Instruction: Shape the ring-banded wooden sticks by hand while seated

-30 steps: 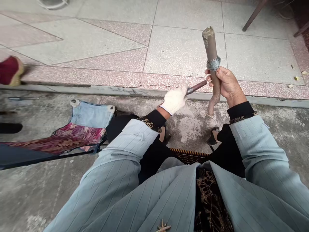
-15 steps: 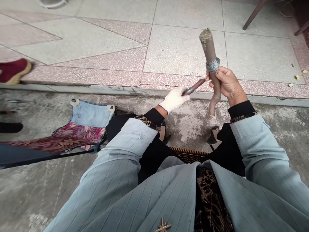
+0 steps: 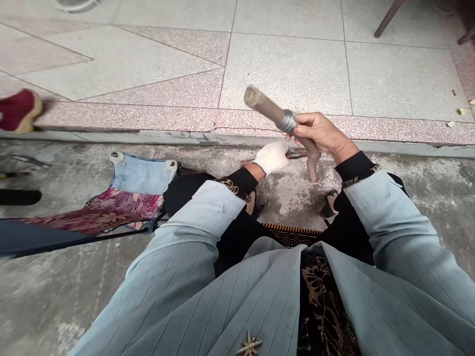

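My right hand [image 3: 323, 132] is bare and closed around a thick, crooked wooden stick [image 3: 264, 105]. Silver wire [image 3: 288, 120] is wound in a tight band round that stick, just beyond my fingers. The stick tilts up to the left, its sawn end pointing away from me and its bent end hanging low. In a white knitted glove, my left hand [image 3: 273, 157] grips a thinner reddish-brown stick [image 3: 303, 154], which also has wire wound on it. Both its ends show beside the glove, and its right end lies close to the thick stick; whether they touch I cannot tell.
A low tiled step [image 3: 285, 74] runs across in front of me. To the left are a folding chair [image 3: 143, 174] with denim and floral cloth, a red shoe [image 3: 17, 110] and a blurred tool [image 3: 31, 160] on the concrete. A furniture leg [image 3: 388, 19] stands upper right.
The thick stick has swung from nearly upright to leaning left, and my right hand has moved left and down. My left hand has shifted slightly right and lower, with the thin stick now nearly level.
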`<state>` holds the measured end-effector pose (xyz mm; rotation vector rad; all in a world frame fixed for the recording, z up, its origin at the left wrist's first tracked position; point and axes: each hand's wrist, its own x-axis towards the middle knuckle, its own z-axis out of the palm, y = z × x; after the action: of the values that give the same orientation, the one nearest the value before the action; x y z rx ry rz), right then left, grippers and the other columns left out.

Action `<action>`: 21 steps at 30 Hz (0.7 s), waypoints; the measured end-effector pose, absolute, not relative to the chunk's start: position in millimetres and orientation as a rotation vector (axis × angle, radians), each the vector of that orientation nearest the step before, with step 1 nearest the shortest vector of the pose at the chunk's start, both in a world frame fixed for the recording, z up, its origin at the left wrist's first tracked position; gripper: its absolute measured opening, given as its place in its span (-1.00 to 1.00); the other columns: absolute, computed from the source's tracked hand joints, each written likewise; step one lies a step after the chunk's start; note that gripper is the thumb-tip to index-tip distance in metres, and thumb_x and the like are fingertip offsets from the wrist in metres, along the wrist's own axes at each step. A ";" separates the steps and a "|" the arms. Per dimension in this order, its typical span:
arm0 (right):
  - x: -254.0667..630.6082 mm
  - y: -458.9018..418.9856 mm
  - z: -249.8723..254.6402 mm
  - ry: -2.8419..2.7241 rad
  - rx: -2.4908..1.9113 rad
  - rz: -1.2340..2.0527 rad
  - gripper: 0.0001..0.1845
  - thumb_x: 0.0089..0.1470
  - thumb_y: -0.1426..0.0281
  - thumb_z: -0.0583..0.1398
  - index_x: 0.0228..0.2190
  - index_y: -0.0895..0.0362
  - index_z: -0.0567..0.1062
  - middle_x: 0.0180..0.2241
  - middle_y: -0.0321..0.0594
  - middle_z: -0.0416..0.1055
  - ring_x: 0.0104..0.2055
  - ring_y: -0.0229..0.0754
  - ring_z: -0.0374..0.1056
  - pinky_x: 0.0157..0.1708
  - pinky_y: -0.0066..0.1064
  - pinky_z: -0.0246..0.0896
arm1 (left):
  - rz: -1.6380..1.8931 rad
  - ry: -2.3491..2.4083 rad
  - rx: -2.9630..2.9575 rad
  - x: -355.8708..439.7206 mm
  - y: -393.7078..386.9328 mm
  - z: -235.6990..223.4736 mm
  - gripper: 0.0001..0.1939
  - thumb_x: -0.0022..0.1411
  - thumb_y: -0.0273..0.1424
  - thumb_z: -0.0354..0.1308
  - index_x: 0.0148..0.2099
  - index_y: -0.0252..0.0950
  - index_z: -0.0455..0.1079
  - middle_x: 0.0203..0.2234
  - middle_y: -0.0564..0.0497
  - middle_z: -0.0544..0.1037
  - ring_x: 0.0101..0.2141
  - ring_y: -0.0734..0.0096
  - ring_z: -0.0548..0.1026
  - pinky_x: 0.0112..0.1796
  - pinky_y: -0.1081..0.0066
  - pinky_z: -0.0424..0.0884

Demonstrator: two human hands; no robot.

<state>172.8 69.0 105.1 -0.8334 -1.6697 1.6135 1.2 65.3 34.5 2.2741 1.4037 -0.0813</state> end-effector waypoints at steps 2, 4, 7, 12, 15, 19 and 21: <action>179.8 70.0 111.2 -1.621 -0.888 1.543 -0.53 -0.07 0.00 0.35 -0.30 0.14 0.55 -0.37 -0.21 0.50 -0.35 -0.21 0.39 -0.43 -0.44 0.31 | -0.089 1.443 2.226 -1.1 66.3 33.7 -0.77 0.12 -0.27 0.18 -0.21 -0.28 0.51 -0.44 -0.10 0.54 -0.40 0.16 0.53 -0.36 0.33 0.33; 189.6 73.1 116.2 -1.557 -0.960 1.466 -0.51 -0.07 -0.04 0.35 -0.31 0.12 0.54 -0.37 -0.21 0.49 -0.36 -0.21 0.39 -0.45 -0.43 0.31 | -0.053 1.476 2.221 -3.5 66.1 35.2 -0.75 0.14 -0.25 0.18 -0.18 -0.26 0.51 -0.42 -0.10 0.54 -0.37 0.15 0.53 -0.34 0.32 0.34; 209.2 83.3 119.0 -1.424 -1.038 1.328 -0.50 -0.11 -0.06 0.36 -0.33 0.10 0.53 -0.38 -0.21 0.47 -0.34 -0.20 0.39 -0.45 -0.40 0.31 | 0.036 1.379 2.365 -6.2 62.0 38.8 -0.70 0.17 -0.26 0.16 -0.07 -0.23 0.48 -0.25 -0.11 0.56 -0.25 0.11 0.54 -0.26 0.30 0.37; 256.3 99.8 116.1 -1.219 -1.200 1.163 -0.45 -0.14 -0.18 0.30 -0.33 0.00 0.46 -0.36 -0.20 0.47 -0.21 -0.10 0.35 -0.39 -0.29 0.25 | 0.193 1.282 2.455 -10.7 54.1 45.6 -0.66 0.25 -0.31 0.09 0.06 -0.25 0.39 -0.09 -0.12 0.51 -0.14 0.13 0.51 -0.14 0.29 0.37; 281.5 98.2 117.9 -1.303 -1.310 1.119 -0.37 -0.11 -0.32 0.17 -0.30 -0.06 0.45 -0.41 -0.10 0.46 0.00 0.03 0.23 -0.27 -0.21 0.16 | 0.308 1.481 2.215 -13.4 54.8 48.8 -0.56 0.27 -0.28 0.06 0.17 -0.29 0.31 -0.11 -0.13 0.51 -0.16 0.14 0.51 -0.16 0.29 0.38; 293.9 88.6 124.7 -1.216 -1.195 1.110 -0.50 -0.07 -0.20 0.24 -0.29 -0.09 0.46 -0.27 -0.11 0.49 0.03 0.06 0.22 -0.23 -0.17 0.10 | 0.359 1.541 2.001 -15.8 60.8 43.1 -0.40 0.23 -0.31 0.05 0.31 -0.26 0.17 -0.12 -0.12 0.54 -0.17 0.16 0.51 -0.17 0.32 0.38; 289.5 84.7 126.5 -1.199 -1.116 1.107 -0.57 -0.05 -0.10 0.29 -0.30 -0.05 0.45 -0.21 -0.12 0.47 -0.08 0.00 0.28 -0.28 -0.20 0.13 | 0.267 1.478 2.002 -16.7 63.9 35.1 -0.36 0.21 -0.31 0.07 0.33 -0.25 0.15 -0.13 -0.13 0.55 -0.21 0.16 0.53 -0.21 0.33 0.38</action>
<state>289.5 84.7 126.5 -1.1160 -1.1992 1.1074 -16.7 63.9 35.1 2.0019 1.4782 0.2668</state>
